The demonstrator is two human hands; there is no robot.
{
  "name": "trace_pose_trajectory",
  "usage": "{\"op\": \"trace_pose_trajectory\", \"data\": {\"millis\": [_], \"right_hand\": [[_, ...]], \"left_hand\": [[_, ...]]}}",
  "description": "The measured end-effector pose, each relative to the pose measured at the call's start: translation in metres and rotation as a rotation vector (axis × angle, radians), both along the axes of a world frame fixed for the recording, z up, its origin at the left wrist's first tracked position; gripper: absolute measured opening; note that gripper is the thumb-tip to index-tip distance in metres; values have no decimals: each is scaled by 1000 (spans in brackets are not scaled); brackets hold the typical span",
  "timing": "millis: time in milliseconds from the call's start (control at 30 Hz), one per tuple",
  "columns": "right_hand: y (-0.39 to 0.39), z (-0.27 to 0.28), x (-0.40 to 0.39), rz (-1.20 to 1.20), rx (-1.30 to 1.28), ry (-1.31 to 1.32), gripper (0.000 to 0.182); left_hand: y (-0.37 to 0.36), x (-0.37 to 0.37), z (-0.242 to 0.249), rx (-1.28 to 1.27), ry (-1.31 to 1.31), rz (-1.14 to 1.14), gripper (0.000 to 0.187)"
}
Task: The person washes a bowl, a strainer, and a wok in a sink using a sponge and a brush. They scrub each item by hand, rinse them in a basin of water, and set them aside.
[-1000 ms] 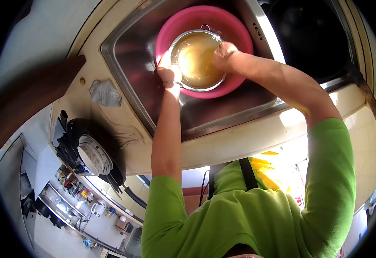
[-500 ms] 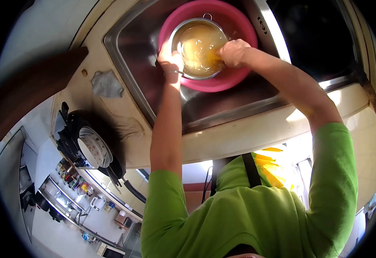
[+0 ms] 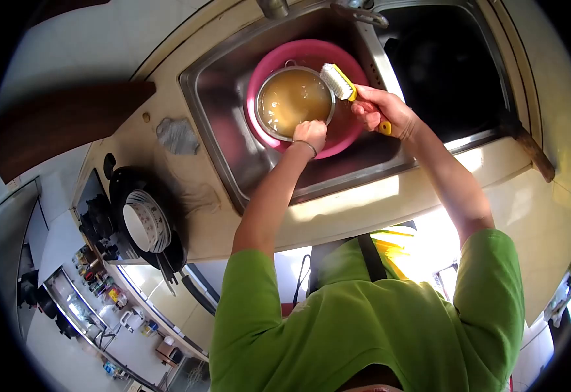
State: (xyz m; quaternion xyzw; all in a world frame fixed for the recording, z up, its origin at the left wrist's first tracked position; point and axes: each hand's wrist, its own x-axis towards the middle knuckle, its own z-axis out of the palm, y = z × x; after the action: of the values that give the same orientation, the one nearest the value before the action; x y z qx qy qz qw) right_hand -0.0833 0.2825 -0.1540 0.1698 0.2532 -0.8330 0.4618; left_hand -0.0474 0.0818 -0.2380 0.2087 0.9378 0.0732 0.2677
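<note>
In the sink a pink basin (image 3: 350,140) holds a round metal bowl (image 3: 333,108) with a small loop on its far rim. Cloudy, yellowish water (image 3: 292,98) fills the bowl. My left hand (image 3: 310,135) is closed on the bowl's near rim, knuckles up. A yellow-handled scrub brush (image 3: 339,81) is in my right hand (image 3: 388,111), fingers wrapped round its handle. Its white bristles face left, raised beside the right rim of the bowl.
The steel sink (image 3: 223,130) has a faucet (image 3: 367,14) at its far side and a dark second bowl (image 3: 448,72) to the right. A grey cloth (image 3: 177,136) lies on the left counter. Near it sits a wok (image 3: 125,189) with a patterned bowl (image 3: 143,225) inside.
The brush has come up out of the water, and my right hand has moved right. My left hand has shifted from the left rim to the near rim. The view has moved too.
</note>
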Motion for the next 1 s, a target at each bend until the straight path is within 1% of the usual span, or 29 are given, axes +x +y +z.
{"op": "trace_pose_trajectory", "data": {"millis": [33,100,133,200,233,267,300,333,367,433,467,500,567,600,633,700,733,767,800,833,867,900,933,967,1000], "right_hand": [[4,0,2,9,-18,55,23],[8,7,4,-7,11,77,29],[9,13,4,-3,12,85,29],[8,25,4,-21,193,277,36],[1,18,8,-14,190,280,36],[-12,1,14,-124,482,672,37],[-24,-7,17,-238,769,1064,38],[-34,5,21,-166,1027,1276,38],[-40,19,29,156,1355,1430,39],[-57,15,23,383,1474,1632,39],[-60,-7,6,60,1460,1722,33],[-60,-20,-15,190,1669,1648,31],[-60,-27,-43,359,1561,1371,31],[-63,-17,-40,419,1570,1396,30],[-69,0,-28,443,1530,1460,30],[-74,18,-2,540,1414,1606,30],[-75,22,1,603,1373,1667,29],[-73,18,-12,600,1381,1673,29],[-70,8,-32,626,1458,1607,30],[-65,-2,-50,654,1530,1538,30],[-61,-9,-64,706,1565,1401,32],[-60,-6,-70,744,1521,1344,34],[-60,-5,-66,674,1535,1382,31],[-61,-4,-57,606,1547,1422,28],[-65,8,-46,538,1474,1567,29]], "left_hand": [[4,-2,6,4,5,2,13],[10,-7,18,186,21,346,14],[9,-9,21,305,32,455,13],[3,-13,31,582,61,687,15],[1,-14,40,742,80,811,16],[1,-13,48,810,216,896,16],[-7,-14,32,963,179,1010,22],[-9,-14,40,1004,124,1115,27],[-11,-12,47,1041,65,1220,34],[-6,-7,40,926,356,1335,42],[-6,-3,29,1035,420,1326,44],[-6,-3,27,1031,422,1336,44],[-7,4,29,851,479,1354,44],[-10,6,19,915,470,1416,44],[-11,3,21,918,475,1425,44],[-14,8,29,1072,382,1495,43],[-11,10,30,964,492,1388,42],[-12,8,29,973,495,1384,42],[-11,10,26,990,458,1352,42],[-11,13,24,1004,420,1323,41],[-10,13,27,1005,420,1321,41],[-10,13,31,937,447,1315,40],[-11,11,35,870,471,1307,40],[-11,9,35,871,469,1306,40],[-12,8,34,854,489,1309,39]]}}
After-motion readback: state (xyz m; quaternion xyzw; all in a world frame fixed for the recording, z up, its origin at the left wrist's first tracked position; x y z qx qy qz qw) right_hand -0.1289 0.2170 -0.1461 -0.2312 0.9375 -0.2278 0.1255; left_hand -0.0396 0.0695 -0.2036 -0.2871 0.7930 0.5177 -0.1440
